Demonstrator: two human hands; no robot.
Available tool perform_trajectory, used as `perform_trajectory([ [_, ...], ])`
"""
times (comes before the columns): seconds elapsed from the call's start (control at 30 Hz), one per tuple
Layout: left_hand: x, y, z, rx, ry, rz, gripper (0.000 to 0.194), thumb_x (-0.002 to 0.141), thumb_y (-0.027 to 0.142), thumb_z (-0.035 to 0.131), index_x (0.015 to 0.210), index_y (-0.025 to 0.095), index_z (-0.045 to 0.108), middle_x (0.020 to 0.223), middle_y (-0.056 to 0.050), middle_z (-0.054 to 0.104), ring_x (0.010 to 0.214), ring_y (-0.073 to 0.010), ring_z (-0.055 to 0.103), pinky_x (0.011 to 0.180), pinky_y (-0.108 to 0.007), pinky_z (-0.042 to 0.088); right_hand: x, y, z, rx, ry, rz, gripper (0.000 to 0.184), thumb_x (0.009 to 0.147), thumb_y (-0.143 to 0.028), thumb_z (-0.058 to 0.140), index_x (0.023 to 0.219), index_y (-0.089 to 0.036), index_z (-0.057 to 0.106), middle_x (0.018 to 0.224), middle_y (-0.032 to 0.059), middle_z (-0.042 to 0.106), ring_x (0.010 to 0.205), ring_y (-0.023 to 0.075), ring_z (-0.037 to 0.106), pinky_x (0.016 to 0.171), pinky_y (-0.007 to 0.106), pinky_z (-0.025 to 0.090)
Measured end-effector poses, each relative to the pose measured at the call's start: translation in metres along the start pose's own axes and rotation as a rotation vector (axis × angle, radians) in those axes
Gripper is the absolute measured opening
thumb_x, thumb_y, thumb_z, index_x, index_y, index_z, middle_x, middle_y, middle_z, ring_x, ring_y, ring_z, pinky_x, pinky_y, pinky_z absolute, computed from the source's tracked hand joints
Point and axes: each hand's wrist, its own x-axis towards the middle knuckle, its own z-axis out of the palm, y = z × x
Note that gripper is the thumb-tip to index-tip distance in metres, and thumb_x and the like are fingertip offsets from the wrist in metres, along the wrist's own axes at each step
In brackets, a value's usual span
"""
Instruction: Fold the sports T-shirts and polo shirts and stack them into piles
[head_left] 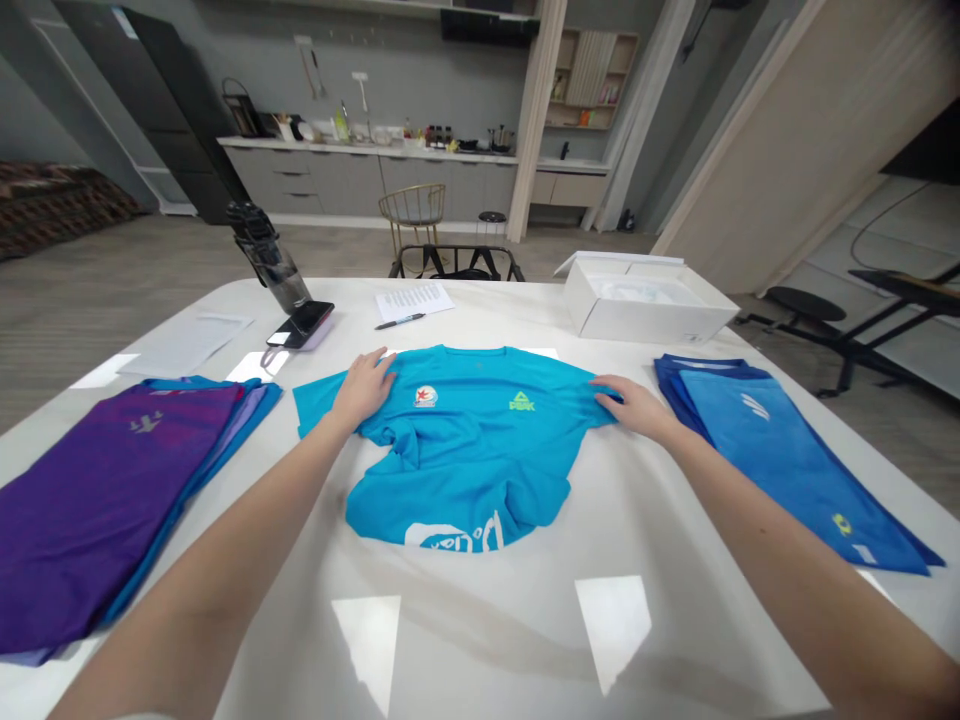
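A bright blue T-shirt (480,440) lies front up on the table, its neckline away from me. A round badge and a green logo mark its chest, and white print shows on the bunched lower part. My left hand (364,388) rests on the shoulder and sleeve at the left, fingers stretched out over the cloth. At the opposite sleeve, my right hand (631,405) touches the edge with its thumb and fingers apart. Both hands look open. The shirt's hem is rumpled and folded under in places.
Folded purple and blue shirts (112,500) lie at left, folded blue shirts (787,450) at right. Behind are a white box (645,310), a paper sheet (427,297), a pen (400,321), a phone (304,325) and a dark bottle (274,265). Another paper (184,343) lies left.
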Motion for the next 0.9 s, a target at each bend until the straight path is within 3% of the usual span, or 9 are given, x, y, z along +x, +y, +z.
perform_trajectory([
  [0.13,-0.015,0.033,-0.004,-0.104,-0.158,0.138,0.054,0.102,0.050,0.036,0.146,0.024,0.054,0.155,-0.009,0.047,0.143,-0.0255,0.042,0.122,-0.040,0.030,-0.008,-0.035,0.017,-0.093,-0.035,-0.018,0.034,0.104,-0.038,0.048,0.123,-0.020,0.069,0.126,0.0106,0.067,0.117,0.0263,0.060,0.105,0.038,0.044],
  [0.23,-0.030,0.050,-0.006,-0.082,-0.264,0.079,0.064,0.098,0.061,0.042,0.153,0.029,0.045,0.163,-0.010,0.036,0.151,-0.0316,0.031,0.124,-0.054,0.020,-0.023,-0.049,0.017,-0.255,0.006,0.089,0.036,0.106,-0.041,0.043,0.118,-0.019,0.069,0.119,0.0135,0.068,0.113,0.0275,0.061,0.101,0.040,0.042],
  [0.33,-0.043,0.058,-0.010,-0.055,-0.310,0.007,0.072,0.095,0.068,0.044,0.157,0.032,0.038,0.168,-0.011,0.025,0.155,-0.0370,0.017,0.120,-0.067,0.015,-0.047,-0.045,0.008,-0.365,0.028,0.178,0.043,0.106,-0.049,0.041,0.101,-0.018,0.071,0.110,0.0132,0.071,0.108,0.0285,0.063,0.099,0.044,0.040],
  [0.47,-0.042,0.089,-0.016,-0.078,-0.311,0.094,0.065,0.097,0.061,0.046,0.152,0.027,0.047,0.166,-0.013,0.030,0.153,-0.0352,0.025,0.121,-0.063,0.019,-0.087,-0.029,-0.004,-0.370,0.035,0.314,0.050,0.106,-0.053,0.040,0.090,-0.017,0.072,0.104,0.0142,0.072,0.099,0.0277,0.067,0.088,0.039,0.045],
  [0.53,-0.037,0.126,-0.016,-0.132,-0.332,0.212,0.057,0.099,0.056,0.044,0.146,0.025,0.054,0.161,-0.012,0.039,0.149,-0.0320,0.036,0.122,-0.056,0.023,-0.102,-0.024,-0.007,-0.343,0.024,0.382,0.051,0.105,-0.052,0.041,0.086,-0.017,0.073,0.101,0.0154,0.073,0.096,0.0282,0.068,0.081,0.036,0.047],
  [0.6,-0.032,0.176,-0.013,-0.186,-0.353,0.358,0.051,0.101,0.050,0.044,0.142,0.024,0.058,0.156,-0.011,0.047,0.145,-0.0291,0.042,0.122,-0.049,0.028,-0.110,-0.021,-0.009,-0.301,0.031,0.419,0.045,0.103,-0.049,0.046,0.087,-0.018,0.074,0.101,0.0151,0.073,0.098,0.0287,0.068,0.079,0.035,0.048],
  [0.73,-0.033,0.286,0.003,-0.215,-0.322,0.627,0.048,0.100,0.044,0.048,0.139,0.019,0.060,0.150,-0.012,0.054,0.138,-0.0280,0.050,0.116,-0.041,0.037,-0.101,-0.017,-0.011,-0.160,0.159,0.410,0.027,0.100,-0.032,0.054,0.119,-0.021,0.070,0.121,0.0114,0.069,0.109,0.0271,0.065,0.087,0.033,0.049],
  [0.8,-0.036,0.330,0.012,-0.180,-0.304,0.637,0.049,0.098,0.042,0.053,0.140,0.016,0.058,0.143,-0.015,0.058,0.132,-0.0308,0.054,0.109,-0.043,0.044,-0.086,-0.013,-0.012,-0.102,0.194,0.412,0.037,0.099,-0.026,0.054,0.135,-0.021,0.062,0.132,0.0122,0.064,0.115,0.0273,0.063,0.092,0.033,0.049],
  [0.9,-0.037,0.374,0.025,-0.092,-0.195,0.590,0.037,0.099,0.034,0.054,0.129,0.015,0.062,0.132,-0.018,0.063,0.126,-0.0326,0.055,0.101,-0.046,0.046,-0.060,-0.002,-0.011,-0.092,0.143,0.452,0.044,0.100,-0.023,0.052,0.144,-0.021,0.056,0.141,0.0140,0.057,0.121,0.0289,0.061,0.096,0.035,0.048],
])
